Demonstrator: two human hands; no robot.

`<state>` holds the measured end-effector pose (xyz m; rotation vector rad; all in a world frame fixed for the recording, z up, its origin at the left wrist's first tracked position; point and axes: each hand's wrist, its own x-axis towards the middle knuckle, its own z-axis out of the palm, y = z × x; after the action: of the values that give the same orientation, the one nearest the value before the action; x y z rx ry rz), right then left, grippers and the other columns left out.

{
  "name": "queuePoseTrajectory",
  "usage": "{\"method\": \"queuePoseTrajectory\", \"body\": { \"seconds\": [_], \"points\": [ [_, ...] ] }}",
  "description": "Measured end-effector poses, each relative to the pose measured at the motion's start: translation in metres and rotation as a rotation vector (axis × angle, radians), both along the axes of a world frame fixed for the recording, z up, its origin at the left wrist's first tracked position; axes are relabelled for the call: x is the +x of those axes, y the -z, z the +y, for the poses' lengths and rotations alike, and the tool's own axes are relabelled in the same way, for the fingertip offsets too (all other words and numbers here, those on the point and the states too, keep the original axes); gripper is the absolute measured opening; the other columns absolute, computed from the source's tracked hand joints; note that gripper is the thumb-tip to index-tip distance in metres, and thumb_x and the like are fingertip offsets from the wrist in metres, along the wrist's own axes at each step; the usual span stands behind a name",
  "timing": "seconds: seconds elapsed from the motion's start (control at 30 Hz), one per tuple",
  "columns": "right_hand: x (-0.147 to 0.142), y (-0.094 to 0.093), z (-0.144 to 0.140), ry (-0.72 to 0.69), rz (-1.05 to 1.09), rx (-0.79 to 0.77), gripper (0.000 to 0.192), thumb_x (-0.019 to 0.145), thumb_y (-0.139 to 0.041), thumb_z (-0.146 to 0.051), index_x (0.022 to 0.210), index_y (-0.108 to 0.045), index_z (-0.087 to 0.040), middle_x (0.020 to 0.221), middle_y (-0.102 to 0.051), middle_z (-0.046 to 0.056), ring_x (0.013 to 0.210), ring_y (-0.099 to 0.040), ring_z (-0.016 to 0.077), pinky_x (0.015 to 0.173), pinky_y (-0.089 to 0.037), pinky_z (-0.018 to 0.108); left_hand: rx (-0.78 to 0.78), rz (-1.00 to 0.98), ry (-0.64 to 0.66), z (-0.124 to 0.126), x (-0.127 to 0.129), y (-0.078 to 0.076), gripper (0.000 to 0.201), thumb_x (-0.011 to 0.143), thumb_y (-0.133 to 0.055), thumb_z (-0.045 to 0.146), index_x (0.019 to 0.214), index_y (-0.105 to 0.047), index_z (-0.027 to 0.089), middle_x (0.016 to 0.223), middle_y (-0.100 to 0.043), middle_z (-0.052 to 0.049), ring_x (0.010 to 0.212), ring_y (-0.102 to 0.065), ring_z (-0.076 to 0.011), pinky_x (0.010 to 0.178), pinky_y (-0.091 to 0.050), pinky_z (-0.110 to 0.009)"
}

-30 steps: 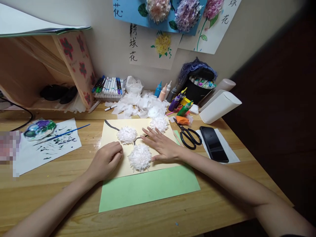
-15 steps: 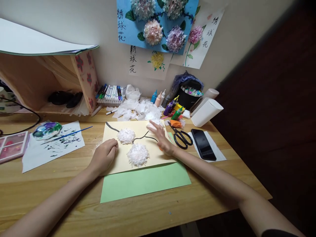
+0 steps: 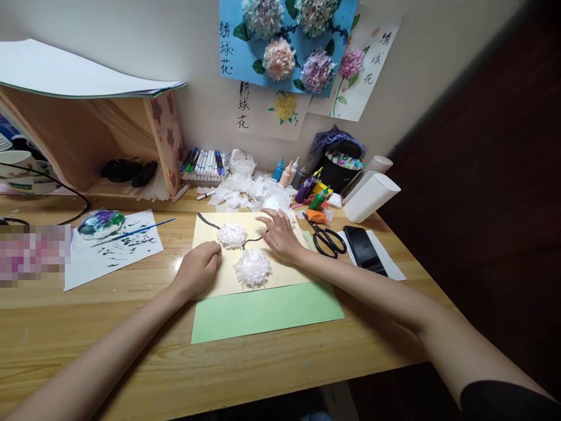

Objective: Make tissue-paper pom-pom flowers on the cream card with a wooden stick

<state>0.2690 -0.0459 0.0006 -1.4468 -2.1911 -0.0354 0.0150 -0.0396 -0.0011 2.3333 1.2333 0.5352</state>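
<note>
A cream paper sheet (image 3: 221, 282) carries dark painted branches and fluffy white paper flowers: one flower (image 3: 232, 234) at upper left and another flower (image 3: 253, 268) at lower middle. My left hand (image 3: 199, 270) rests on the sheet's left edge with its fingers curled in, beside the upper-left flower. Over the upper right of the sheet lies my right hand (image 3: 280, 237), fingers spread and slightly bent. A third white flower (image 3: 289, 217) shows only in part behind those fingers. Beneath the cream sheet is a green paper sheet (image 3: 267, 316).
White paper scraps (image 3: 249, 190) are heaped behind the sheet. Black scissors (image 3: 328, 238) and a phone (image 3: 364, 251) lie to the right. Paint bottles (image 3: 304, 188) stand behind. On the left, a paintbrush (image 3: 135, 231) crosses a paint-stained paper (image 3: 131, 251) with a palette (image 3: 101, 224).
My right hand has shifted slightly over the upper-right flower, covering more of the branch. My left hand stays on the paper edge. The whole view has swung a little left.
</note>
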Motion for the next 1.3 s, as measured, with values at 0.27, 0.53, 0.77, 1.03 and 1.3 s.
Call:
{"method": "queuePoseTrajectory", "body": {
  "seconds": [0.27,0.53,0.77,1.03,1.3],
  "points": [
    [-0.003,0.008,-0.003,0.024,-0.012,-0.061,0.036,0.095,-0.032,-0.040,0.120,-0.048,-0.022,0.137,-0.042,0.011,0.130,-0.034,0.0241,0.115,-0.015,0.049,-0.051,-0.018,0.016,0.000,0.000,-0.002,0.018,0.079,-0.032,0.014,0.063,-0.037,0.021,0.069,-0.053,-0.001,0.068,-0.047,-0.0173,0.062,-0.033,-0.030],
    [-0.001,0.005,-0.003,-0.048,0.197,-0.106,0.036,0.094,-0.030,-0.043,0.109,-0.055,-0.021,0.121,-0.053,0.011,0.116,-0.045,0.0256,0.100,-0.034,0.045,0.028,0.100,0.034,0.000,0.004,-0.005,0.021,0.081,-0.032,0.016,0.063,-0.042,0.021,0.071,-0.058,-0.003,0.071,-0.052,-0.0193,0.062,-0.033,-0.030],
    [0.014,0.007,0.007,-0.034,0.944,-0.126,0.037,0.092,-0.027,-0.048,0.093,-0.053,-0.022,0.085,-0.060,0.005,0.081,-0.059,0.0199,0.076,-0.049,0.037,0.157,0.254,0.038,-0.003,0.007,-0.002,0.024,0.087,-0.034,0.018,0.066,-0.046,0.021,0.076,-0.060,-0.005,0.077,-0.055,-0.0210,0.060,-0.032,-0.031],
    [0.032,-0.018,0.004,-0.038,0.979,-0.167,0.044,0.092,-0.018,-0.051,0.085,-0.052,-0.023,0.078,-0.059,0.005,0.076,-0.060,0.0202,0.076,-0.049,0.039,0.196,0.270,0.043,-0.003,0.008,0.000,0.025,0.089,-0.034,0.018,0.066,-0.045,0.021,0.078,-0.061,-0.005,0.077,-0.054,-0.0207,0.061,-0.032,-0.031],
    [0.019,-0.005,-0.024,-0.280,-0.067,-0.060,0.032,0.092,-0.036,-0.041,0.115,-0.051,-0.024,0.123,-0.053,0.010,0.115,-0.044,0.0263,0.099,-0.036,0.045,0.196,0.247,0.045,-0.003,0.008,0.001,0.025,0.088,-0.034,0.018,0.066,-0.044,0.021,0.076,-0.060,-0.005,0.074,-0.052,-0.0204,0.060,-0.030,-0.031]
  ]
}}
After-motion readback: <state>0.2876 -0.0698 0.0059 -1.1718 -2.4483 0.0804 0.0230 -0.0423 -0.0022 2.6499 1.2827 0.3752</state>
